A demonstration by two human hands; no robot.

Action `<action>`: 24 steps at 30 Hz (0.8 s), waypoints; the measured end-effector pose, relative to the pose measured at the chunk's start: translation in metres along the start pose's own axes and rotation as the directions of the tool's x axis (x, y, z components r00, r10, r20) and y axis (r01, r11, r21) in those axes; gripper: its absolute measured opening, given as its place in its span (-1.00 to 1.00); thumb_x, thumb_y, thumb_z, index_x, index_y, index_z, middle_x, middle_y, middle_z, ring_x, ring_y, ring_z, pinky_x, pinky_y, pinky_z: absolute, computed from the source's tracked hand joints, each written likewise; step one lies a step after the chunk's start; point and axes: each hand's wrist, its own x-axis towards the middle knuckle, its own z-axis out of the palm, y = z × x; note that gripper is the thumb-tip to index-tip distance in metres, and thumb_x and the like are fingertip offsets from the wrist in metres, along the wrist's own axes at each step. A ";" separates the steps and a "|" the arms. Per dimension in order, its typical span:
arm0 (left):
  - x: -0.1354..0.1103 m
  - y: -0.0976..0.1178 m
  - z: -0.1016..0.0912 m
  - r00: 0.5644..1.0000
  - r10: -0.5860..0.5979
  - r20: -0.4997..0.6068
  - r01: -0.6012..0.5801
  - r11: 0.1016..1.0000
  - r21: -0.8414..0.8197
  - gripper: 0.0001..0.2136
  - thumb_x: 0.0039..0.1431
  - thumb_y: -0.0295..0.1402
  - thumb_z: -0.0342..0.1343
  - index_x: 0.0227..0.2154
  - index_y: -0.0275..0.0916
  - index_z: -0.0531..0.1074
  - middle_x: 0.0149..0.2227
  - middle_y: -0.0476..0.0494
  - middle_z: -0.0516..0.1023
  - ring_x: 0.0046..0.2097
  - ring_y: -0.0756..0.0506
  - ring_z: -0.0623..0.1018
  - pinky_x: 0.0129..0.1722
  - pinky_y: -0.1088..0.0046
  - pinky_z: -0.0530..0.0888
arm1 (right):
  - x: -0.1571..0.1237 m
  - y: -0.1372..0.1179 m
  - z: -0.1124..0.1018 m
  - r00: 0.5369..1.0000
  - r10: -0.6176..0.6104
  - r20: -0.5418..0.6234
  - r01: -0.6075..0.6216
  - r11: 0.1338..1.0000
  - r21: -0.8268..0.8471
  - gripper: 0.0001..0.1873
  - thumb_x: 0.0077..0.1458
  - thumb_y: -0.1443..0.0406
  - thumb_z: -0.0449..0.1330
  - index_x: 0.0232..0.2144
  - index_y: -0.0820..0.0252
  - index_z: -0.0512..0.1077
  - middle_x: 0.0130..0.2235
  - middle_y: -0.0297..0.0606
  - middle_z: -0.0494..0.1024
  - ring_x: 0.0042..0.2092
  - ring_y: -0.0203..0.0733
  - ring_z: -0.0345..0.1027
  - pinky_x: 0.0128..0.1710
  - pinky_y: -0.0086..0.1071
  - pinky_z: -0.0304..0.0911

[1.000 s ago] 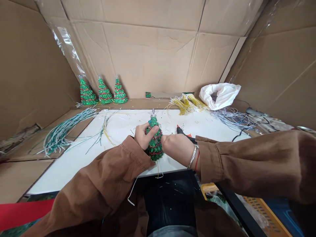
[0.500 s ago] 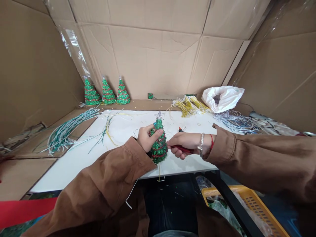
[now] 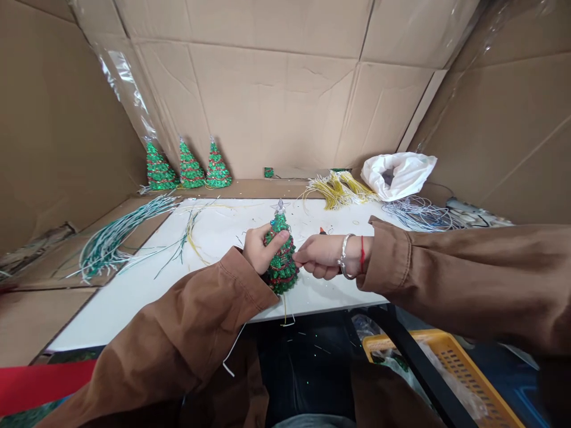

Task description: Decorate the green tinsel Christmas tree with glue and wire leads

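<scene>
A small beaded Christmas tree (image 3: pixel 282 270), green with red bead strands and a clear star on top, stands upright near the front of the white board (image 3: pixel 111 303). My left hand (image 3: pixel 262 246) is closed around its left side, thumb across the front. My right hand (image 3: pixel 317 257) is closed at the tree's right side, thumb and fingertips pinched against it; what they pinch is too small to make out. The red-handled tool in this hand is almost wholly hidden; an orange tip (image 3: pixel 322 230) shows behind the knuckles. Thin wire ends (image 3: pixel 289 323) hang below the tree.
Several finished trees (image 3: pixel 191 169) stand back left. Green-and-white wires (image 3: pixel 120 238) lie at left, yellow-and-white wires (image 3: pixel 336 189) at the back, purplish wires (image 3: pixel 417 213) at right beside a white bag (image 3: pixel 397 175). A yellow basket (image 3: pixel 464 368) sits below right. Cardboard walls surround the board.
My right hand has turned, so the red handle seen in its palm before is now covered. Its fingertips stay at the tree's side. The view has shifted slightly; my left hand keeps its hold.
</scene>
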 end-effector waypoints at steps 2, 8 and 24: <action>0.000 -0.001 0.000 1.000 0.010 -0.006 -0.010 1.000 0.005 -0.52 0.04 0.07 -0.03 -0.60 -0.31 0.38 -0.64 -0.02 0.34 -0.53 0.01 0.33 -0.52 0.49 0.26 | -0.003 -0.001 0.006 0.985 -0.101 -0.141 0.056 0.954 -0.295 -0.75 0.19 0.35 -0.07 -0.54 0.20 0.17 -0.68 -0.48 0.12 -0.70 -0.47 -0.08 -0.68 -0.53 -0.15; -0.001 0.000 0.001 0.998 0.023 0.051 -0.018 0.996 -0.084 -0.52 0.04 0.07 -0.03 -0.61 -0.31 0.37 -0.64 -0.04 0.35 -0.50 -0.02 0.36 -0.51 0.49 0.28 | -0.011 0.011 0.024 0.805 -0.542 -0.240 0.013 0.420 -0.907 -0.79 0.07 0.42 0.00 -0.35 0.33 0.43 -0.34 0.07 0.52 -0.30 -0.03 0.44 -0.43 -0.35 0.17; -0.003 -0.002 0.000 0.996 0.022 0.086 -0.007 0.985 -0.175 -0.54 0.03 0.05 0.02 -0.56 -0.33 0.41 -0.60 -0.07 0.41 -0.48 -0.04 0.42 -0.49 0.47 0.34 | -0.010 0.023 -0.011 0.973 0.021 0.230 -0.079 0.965 0.249 -0.48 0.31 0.18 -0.31 -0.49 0.30 0.28 -0.74 -0.58 -0.01 -0.76 -0.53 -0.22 -0.80 -0.65 -0.29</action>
